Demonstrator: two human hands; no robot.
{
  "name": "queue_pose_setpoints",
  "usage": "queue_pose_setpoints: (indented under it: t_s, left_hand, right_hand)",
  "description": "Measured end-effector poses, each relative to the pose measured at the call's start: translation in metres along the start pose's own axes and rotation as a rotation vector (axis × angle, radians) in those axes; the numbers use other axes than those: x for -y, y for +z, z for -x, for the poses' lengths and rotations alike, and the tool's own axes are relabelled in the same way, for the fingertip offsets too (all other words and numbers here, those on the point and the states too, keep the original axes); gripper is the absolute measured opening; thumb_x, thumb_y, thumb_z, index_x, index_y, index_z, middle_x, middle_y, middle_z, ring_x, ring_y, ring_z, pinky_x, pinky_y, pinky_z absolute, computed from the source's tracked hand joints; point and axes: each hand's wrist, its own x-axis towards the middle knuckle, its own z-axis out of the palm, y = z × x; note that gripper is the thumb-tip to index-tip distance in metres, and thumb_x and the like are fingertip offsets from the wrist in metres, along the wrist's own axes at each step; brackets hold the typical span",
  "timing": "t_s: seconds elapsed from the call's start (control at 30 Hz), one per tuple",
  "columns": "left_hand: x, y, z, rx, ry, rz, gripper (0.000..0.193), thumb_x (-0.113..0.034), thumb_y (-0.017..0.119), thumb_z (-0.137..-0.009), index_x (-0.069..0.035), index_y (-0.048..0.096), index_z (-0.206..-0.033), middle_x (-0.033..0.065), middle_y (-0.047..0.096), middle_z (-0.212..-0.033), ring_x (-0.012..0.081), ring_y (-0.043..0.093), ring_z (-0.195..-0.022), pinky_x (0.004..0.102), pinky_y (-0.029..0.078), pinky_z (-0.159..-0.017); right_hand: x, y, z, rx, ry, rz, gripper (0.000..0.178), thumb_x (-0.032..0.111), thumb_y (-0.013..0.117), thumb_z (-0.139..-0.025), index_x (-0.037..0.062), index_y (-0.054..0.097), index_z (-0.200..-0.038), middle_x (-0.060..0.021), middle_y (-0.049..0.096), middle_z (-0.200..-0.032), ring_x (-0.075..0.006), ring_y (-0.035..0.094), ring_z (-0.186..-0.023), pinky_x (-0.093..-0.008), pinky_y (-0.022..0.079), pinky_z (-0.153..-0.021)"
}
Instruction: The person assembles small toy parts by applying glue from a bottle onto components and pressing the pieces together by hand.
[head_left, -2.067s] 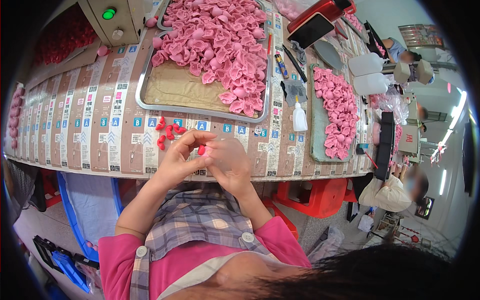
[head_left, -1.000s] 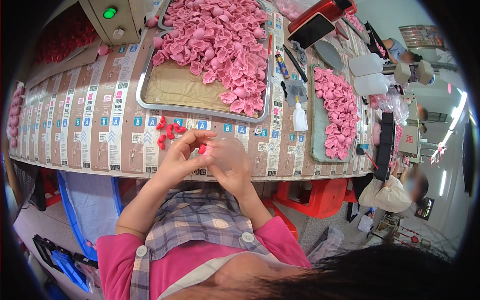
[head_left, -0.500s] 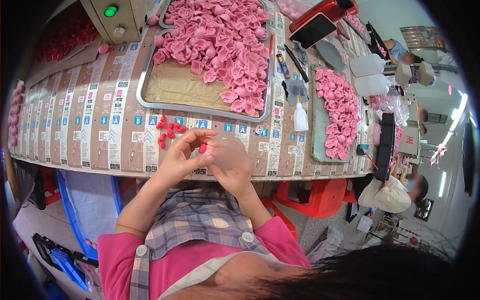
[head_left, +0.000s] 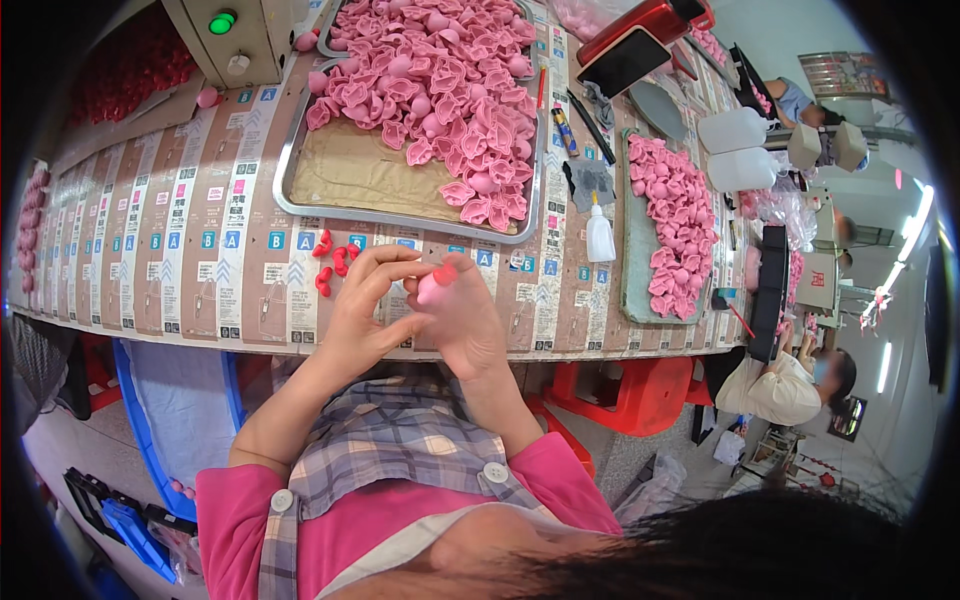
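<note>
Between my hands, at the table's near edge, is a rounded pink piece [head_left: 431,291] with a small red piece [head_left: 443,273] against its upper side. My left hand [head_left: 362,310] curls round it from the left, fingertips and thumb closed on the pink piece. From the right, my right hand [head_left: 474,325] holds the same piece; its fingers are partly blurred. Just beyond the left hand lie several small curved red pieces [head_left: 341,261] on the patterned table cover, some partly hidden by the fingers.
A metal tray [head_left: 400,216] heaped with pink petal-shaped pieces [head_left: 430,90] stands beyond my hands. To its right are a white squeeze bottle [head_left: 600,235], a grey rag [head_left: 592,184] and a green tray [head_left: 637,290] of pink pieces. A machine with a green button [head_left: 222,22] stands far left.
The pink piece has turned and risen into fuller view, with the red piece now at its top. My right hand has shifted slightly and its fingers point more upward.
</note>
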Motion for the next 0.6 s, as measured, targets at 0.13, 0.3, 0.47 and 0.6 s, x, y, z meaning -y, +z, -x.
queue_pose_setpoints:
  t_s: [0.13,0.3,0.47,0.6]
  left_hand:
    - [0.001,-0.003,-0.001,-0.026,0.005,0.01,0.038,-0.013,0.07,-0.062,-0.006,0.057,-0.097,0.01,0.05,-0.103,0.0226,0.047,-0.095,0.0328,0.037,-0.082]
    - [0.0,-0.011,-0.004,0.054,0.114,-0.09,0.037,-0.011,0.07,-0.061,-0.006,0.059,-0.096,0.0085,0.052,-0.099,0.0242,0.048,-0.092,0.0333,0.037,-0.081]
    - [0.0,-0.004,-0.002,-0.006,0.169,-0.125,0.039,-0.01,0.07,-0.059,-0.007,0.06,-0.097,0.0083,0.053,-0.099,0.0247,0.049,-0.092,0.0354,0.037,-0.081]
    - [0.003,-0.005,-0.002,-0.05,0.229,-0.213,0.044,-0.007,0.07,-0.053,-0.01,0.061,-0.096,0.0053,0.054,-0.1,0.0249,0.049,-0.091,0.0343,0.04,-0.078]
  right_hand:
    - [-0.005,-0.005,0.0,-0.024,0.083,-0.031,0.042,0.008,0.059,-0.077,0.005,0.039,-0.113,-0.0077,0.051,-0.101,-0.0175,0.051,-0.098,-0.0293,0.041,-0.085]
    - [-0.001,-0.006,0.0,-0.017,0.06,0.242,0.04,0.009,0.061,-0.076,0.0039,0.042,-0.111,-0.0054,0.051,-0.1,-0.0129,0.052,-0.091,-0.0261,0.041,-0.081]
    - [-0.004,-0.003,0.001,-0.002,-0.049,0.332,0.038,0.006,0.061,-0.075,0.0031,0.044,-0.109,-0.0042,0.052,-0.096,-0.0115,0.052,-0.088,-0.0236,0.042,-0.079]
    - [-0.005,-0.004,0.001,0.007,-0.025,0.354,0.038,0.006,0.062,-0.074,0.0026,0.045,-0.108,-0.0042,0.053,-0.095,-0.0112,0.052,-0.088,-0.024,0.042,-0.079]
